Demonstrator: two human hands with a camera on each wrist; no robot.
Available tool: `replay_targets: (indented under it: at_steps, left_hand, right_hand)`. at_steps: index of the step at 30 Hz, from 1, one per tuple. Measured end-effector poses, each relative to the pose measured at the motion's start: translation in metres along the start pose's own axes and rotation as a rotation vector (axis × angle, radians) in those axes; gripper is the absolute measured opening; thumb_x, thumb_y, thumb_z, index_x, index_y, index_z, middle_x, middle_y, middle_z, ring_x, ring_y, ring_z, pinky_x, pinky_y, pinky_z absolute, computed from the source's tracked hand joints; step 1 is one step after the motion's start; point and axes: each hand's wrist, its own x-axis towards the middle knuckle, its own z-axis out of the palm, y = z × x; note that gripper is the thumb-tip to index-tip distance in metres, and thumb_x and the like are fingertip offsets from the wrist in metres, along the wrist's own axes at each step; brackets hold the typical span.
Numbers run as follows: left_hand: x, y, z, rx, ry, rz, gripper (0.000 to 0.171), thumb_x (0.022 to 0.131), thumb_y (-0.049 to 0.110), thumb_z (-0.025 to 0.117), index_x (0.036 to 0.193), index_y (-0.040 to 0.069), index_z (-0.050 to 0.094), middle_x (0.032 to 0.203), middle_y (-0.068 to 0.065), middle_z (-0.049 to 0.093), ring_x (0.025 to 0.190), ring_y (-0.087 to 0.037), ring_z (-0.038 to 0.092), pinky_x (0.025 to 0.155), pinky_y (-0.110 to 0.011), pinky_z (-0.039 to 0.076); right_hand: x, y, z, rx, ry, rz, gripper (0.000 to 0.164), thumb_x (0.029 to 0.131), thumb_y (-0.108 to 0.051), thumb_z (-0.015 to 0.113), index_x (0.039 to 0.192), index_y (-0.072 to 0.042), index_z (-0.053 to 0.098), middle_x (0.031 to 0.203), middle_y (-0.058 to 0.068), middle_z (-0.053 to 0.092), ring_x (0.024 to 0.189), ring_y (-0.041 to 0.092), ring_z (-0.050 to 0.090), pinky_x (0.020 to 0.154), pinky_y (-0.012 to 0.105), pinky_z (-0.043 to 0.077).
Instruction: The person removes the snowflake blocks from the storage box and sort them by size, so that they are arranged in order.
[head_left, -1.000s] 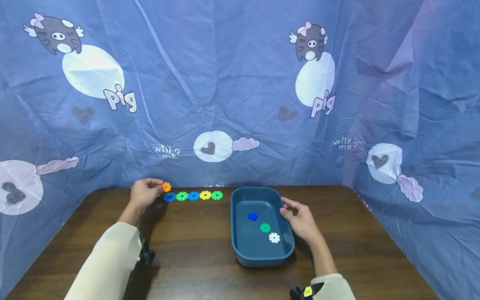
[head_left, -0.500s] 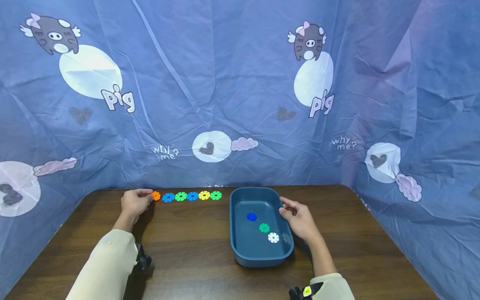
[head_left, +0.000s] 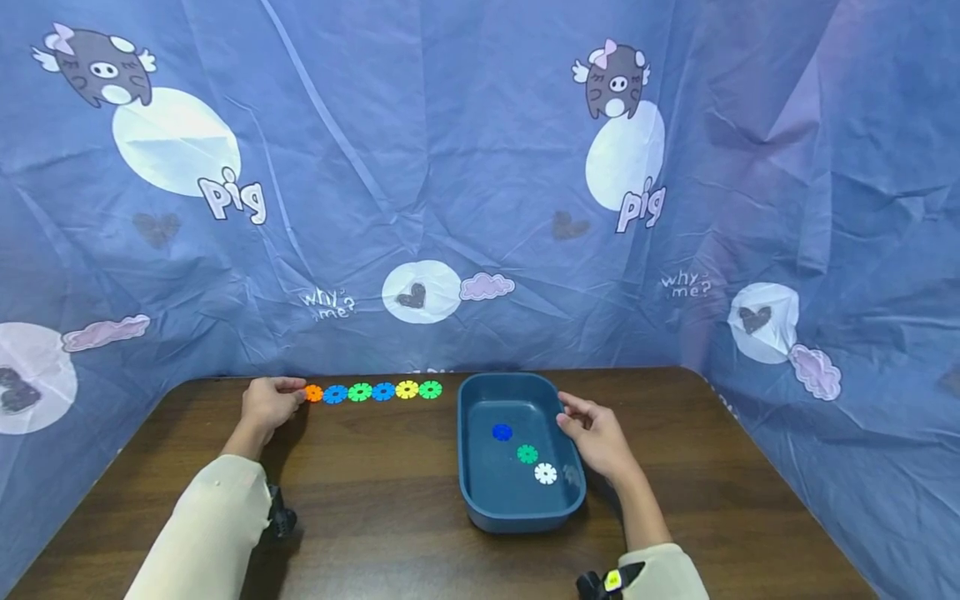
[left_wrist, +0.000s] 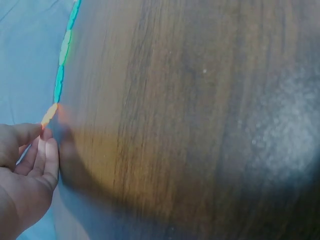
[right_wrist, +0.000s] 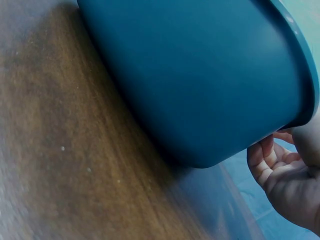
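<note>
At the back left of the table, my left hand (head_left: 268, 410) pinches an orange snowflake building disc (head_left: 313, 393) between thumb and fingers. It adjoins a blue disc (head_left: 335, 394), the left one of a row of discs running right: green (head_left: 360, 392), blue (head_left: 383, 391), yellow (head_left: 407, 389) and green (head_left: 430, 389). In the left wrist view the orange disc (left_wrist: 49, 116) appears edge-on at the fingertips. My right hand (head_left: 600, 437) holds the right rim of a dark blue plastic basin (head_left: 464, 467); its fingers (right_wrist: 260, 155) lie against the outer wall in the right wrist view.
Inside the basin lie a dark blue disc (head_left: 502, 432), a green disc (head_left: 527, 454) and a white disc (head_left: 545, 473). The brown wooden table (head_left: 375, 500) ends at a blue printed curtain (head_left: 450, 200) just behind the row.
My left hand has brought the orange disc from behind the blue disc leftward and down to the row's left end, then slightly closer to it. My right hand stays at the basin.
</note>
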Motion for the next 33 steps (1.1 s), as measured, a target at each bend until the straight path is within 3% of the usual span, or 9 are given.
replay_targets:
  at_steps: [4,9,14,18,21,27,33]
  left_hand:
    - [0.0,-0.001,-0.002,0.001,-0.024,0.019,0.028,0.092,0.003,0.066,0.114,-0.015,0.069,0.082,-0.013,0.075,0.064,-0.01,0.063,0.054,-0.021,0.051]
    - [0.0,-0.001,-0.004,0.002,-0.058,0.02,0.03,0.093,0.0,0.065,0.118,-0.016,0.067,0.098,-0.023,0.075,0.069,-0.007,0.063,0.057,-0.02,0.053]
    - [-0.001,-0.001,-0.005,-0.04,-0.098,0.003,0.032,0.095,-0.002,0.063,0.123,-0.017,0.063,0.112,-0.031,0.07,0.079,-0.015,0.07,0.062,-0.021,0.057]
    - [-0.002,-0.001,-0.007,-0.071,-0.12,-0.004,0.034,0.095,-0.005,0.06,0.126,-0.019,0.06,0.118,-0.033,0.067,0.083,-0.019,0.071,0.065,-0.021,0.058]
    - [-0.003,-0.001,-0.009,-0.083,-0.119,-0.003,0.035,0.096,-0.006,0.06,0.127,-0.019,0.059,0.116,-0.033,0.068,0.08,-0.014,0.069,0.065,-0.02,0.058]
    - [-0.002,0.013,-0.004,-0.12,-0.133,0.087,0.036,0.096,-0.005,0.062,0.128,-0.02,0.058,0.118,-0.034,0.067,0.08,-0.004,0.067,0.069,-0.017,0.057]
    - [-0.003,0.042,0.009,-0.068,-0.141,0.2,0.032,0.096,-0.001,0.065,0.124,-0.017,0.064,0.117,-0.031,0.069,0.085,-0.009,0.07,0.07,-0.016,0.055]
  right_hand:
    - [0.0,0.0,0.0,-0.002,0.001,0.0,0.038,0.1,-0.009,0.066,0.137,-0.003,0.064,0.11,0.013,0.063,0.094,0.021,0.055,0.072,0.023,0.049]
    - [0.0,0.0,0.0,0.007,-0.006,-0.003,0.038,0.1,-0.008,0.066,0.137,-0.002,0.064,0.109,0.013,0.063,0.093,0.021,0.055,0.071,0.023,0.049]
    - [0.0,0.0,0.0,0.014,-0.005,0.002,0.039,0.099,-0.008,0.067,0.137,-0.002,0.064,0.109,0.012,0.062,0.093,0.021,0.055,0.07,0.023,0.048]
    - [0.0,0.0,-0.001,0.013,-0.008,-0.001,0.039,0.1,-0.009,0.066,0.138,-0.002,0.063,0.108,0.012,0.062,0.092,0.021,0.054,0.069,0.023,0.048]
    - [0.0,0.0,-0.001,0.01,-0.014,-0.005,0.039,0.1,-0.009,0.066,0.138,-0.002,0.063,0.107,0.012,0.061,0.09,0.021,0.054,0.068,0.023,0.047]
    - [0.0,0.0,-0.001,0.0,-0.012,-0.002,0.038,0.1,-0.009,0.066,0.137,-0.002,0.064,0.108,0.012,0.062,0.092,0.021,0.055,0.069,0.023,0.048]
    - [0.0,0.001,0.0,-0.004,-0.009,0.004,0.038,0.1,-0.009,0.066,0.138,-0.003,0.064,0.109,0.012,0.063,0.094,0.022,0.055,0.071,0.023,0.049]
